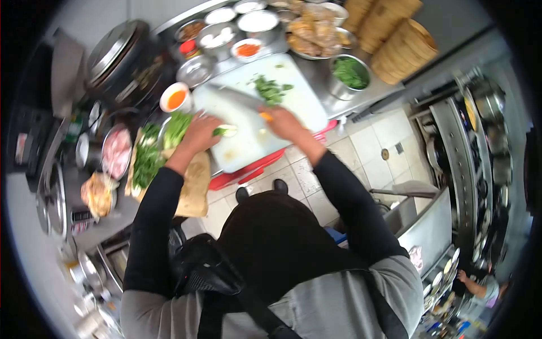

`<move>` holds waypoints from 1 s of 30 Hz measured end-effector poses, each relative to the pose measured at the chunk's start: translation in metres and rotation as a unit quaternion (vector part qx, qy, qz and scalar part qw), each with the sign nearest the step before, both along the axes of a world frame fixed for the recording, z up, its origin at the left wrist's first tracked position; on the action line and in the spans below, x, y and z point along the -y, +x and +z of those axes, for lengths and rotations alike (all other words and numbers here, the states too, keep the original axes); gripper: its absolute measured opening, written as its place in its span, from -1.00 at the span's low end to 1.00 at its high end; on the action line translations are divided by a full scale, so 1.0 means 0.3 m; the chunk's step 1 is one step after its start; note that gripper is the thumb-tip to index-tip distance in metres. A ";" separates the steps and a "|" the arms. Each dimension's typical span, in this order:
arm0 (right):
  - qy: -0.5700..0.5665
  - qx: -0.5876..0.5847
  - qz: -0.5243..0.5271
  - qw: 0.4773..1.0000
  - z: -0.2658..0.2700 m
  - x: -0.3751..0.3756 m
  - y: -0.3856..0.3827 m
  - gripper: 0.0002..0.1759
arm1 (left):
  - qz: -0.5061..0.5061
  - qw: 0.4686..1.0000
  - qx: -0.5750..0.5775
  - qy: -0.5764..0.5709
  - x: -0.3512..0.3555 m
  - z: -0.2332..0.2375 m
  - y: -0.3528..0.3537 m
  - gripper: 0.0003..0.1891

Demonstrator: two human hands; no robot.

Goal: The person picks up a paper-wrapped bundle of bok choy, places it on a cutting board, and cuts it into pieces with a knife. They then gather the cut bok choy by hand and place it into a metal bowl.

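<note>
Right hand (285, 124): closed around the handle of the knife (240, 97), above the near middle of the cutting board (302, 101).
Left hand (202, 133): curled over the board's left edge, fingers bent down beside the cut stalk (228, 130); pinching or merely touching, cannot tell.
Cut stalk: lies on the board's near left part, by the left fingertips, pale at the exposed end. Likely light, crisp, damp and apt to roll; best held along the sides, fingertips tucked back.
Knife: points leftward across the board, broad blade outward. Looks stiff, probably blade-heavy; best gripped high on the handle, close to the blade.
Leafy greens (148, 164): heaped left of the board, on a brown sheet (195, 186). Probably soft and easily bruised; best gathered loosely by the stems.
Chopped greens (271, 90): scattered on the board's far part. Likely very light and clingy; best scooped.
Metal pot (340, 89): stands right of the board on the surface (316, 70), full of leaves. Looks rigid; best steadied by both sides.
</note>
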State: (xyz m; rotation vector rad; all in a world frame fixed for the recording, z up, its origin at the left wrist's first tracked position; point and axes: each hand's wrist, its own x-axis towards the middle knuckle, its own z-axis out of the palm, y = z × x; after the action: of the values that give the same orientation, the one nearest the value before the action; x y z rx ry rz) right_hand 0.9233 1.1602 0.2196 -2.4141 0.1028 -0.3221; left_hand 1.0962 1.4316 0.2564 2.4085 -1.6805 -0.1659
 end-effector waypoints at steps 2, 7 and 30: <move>-0.124 -0.068 -0.023 0.990 0.090 -0.074 0.028 -0.44 | 0.014 1.000 -0.015 -0.018 -0.029 0.007 -0.021 -0.56; -0.045 0.154 0.060 0.985 0.376 -0.132 -0.038 -0.06 | 0.030 0.994 -0.088 0.057 0.137 0.345 -0.215 -0.51; 0.330 -0.021 -0.408 0.851 0.099 0.162 -1.029 -0.66 | -0.117 0.950 0.068 0.283 1.762 0.169 -0.428 -0.36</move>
State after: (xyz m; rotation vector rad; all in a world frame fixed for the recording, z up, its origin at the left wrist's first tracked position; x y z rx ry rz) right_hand 0.6146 1.1116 0.2492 -1.5722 1.0929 -0.5075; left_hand 0.9677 0.9031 0.3072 2.6355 -2.2300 -0.6077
